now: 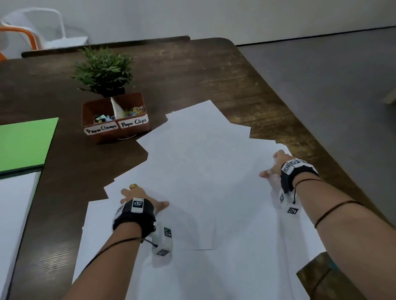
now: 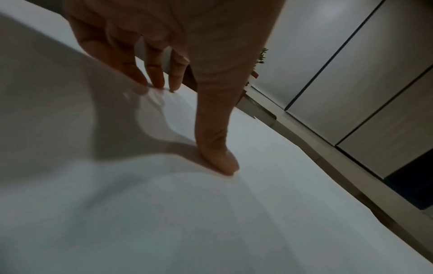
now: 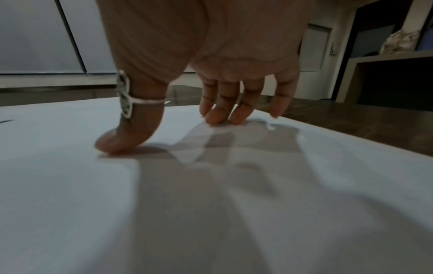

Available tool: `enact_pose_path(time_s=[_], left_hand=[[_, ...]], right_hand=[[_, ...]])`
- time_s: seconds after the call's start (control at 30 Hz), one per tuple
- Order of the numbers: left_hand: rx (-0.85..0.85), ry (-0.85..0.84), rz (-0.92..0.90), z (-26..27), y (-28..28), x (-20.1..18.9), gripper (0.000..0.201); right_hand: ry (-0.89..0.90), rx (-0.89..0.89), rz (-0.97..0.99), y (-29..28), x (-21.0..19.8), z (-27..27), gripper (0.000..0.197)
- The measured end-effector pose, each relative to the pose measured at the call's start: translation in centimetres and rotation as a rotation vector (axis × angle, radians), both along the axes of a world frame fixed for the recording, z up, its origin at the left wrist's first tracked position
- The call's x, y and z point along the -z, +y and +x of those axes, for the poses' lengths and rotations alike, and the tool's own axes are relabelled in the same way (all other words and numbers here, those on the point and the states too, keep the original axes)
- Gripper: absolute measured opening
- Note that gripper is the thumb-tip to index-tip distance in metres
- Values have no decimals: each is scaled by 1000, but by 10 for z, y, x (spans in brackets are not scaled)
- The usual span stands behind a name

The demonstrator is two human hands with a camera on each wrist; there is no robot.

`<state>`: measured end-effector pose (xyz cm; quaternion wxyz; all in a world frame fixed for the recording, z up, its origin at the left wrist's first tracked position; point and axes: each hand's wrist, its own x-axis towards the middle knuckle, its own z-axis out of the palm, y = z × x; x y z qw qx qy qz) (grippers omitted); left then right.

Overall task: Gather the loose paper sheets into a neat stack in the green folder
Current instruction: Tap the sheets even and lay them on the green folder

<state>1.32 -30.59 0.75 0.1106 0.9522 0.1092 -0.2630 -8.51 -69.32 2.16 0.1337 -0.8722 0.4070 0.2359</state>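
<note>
Bare table toward green folder (clip box beside).

table: dark grained wood, slight sheen | paper sheets: matt white | tray: brown plastic

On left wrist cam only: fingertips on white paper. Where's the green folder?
Observer: The green folder lies open at the table's left, apart from the loose sheets; the left hand presses the spread's left edge.
Operator: Right hand doing what?
Observer: The right hand has its thumb and fingertips pressed on the sheets' right side, no grip on any sheet.
Operator: Anything near the sheets?
Observer: A brown organizer box labelled Paper Clamps and Paper Clips stands by their far-left edge.
</note>
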Motion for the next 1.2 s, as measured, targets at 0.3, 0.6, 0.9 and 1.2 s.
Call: enact_pose_path(time_s=[0.3,0.6,0.9,1.2], left_hand=[[42,15,13,-3,3,-8,97],[-16,17,15,-13,5,-3,93],[-38,54,-90,-3,18,-2,86],[-28,-18,-288,-6,36,9,52]], right_hand=[[7,45,-112,27,3,1,96],[-66,29,38,35,-7,-4,43],[-412,411,351,70,10,-11,73],[-316,189,648,172,19,23,93]])
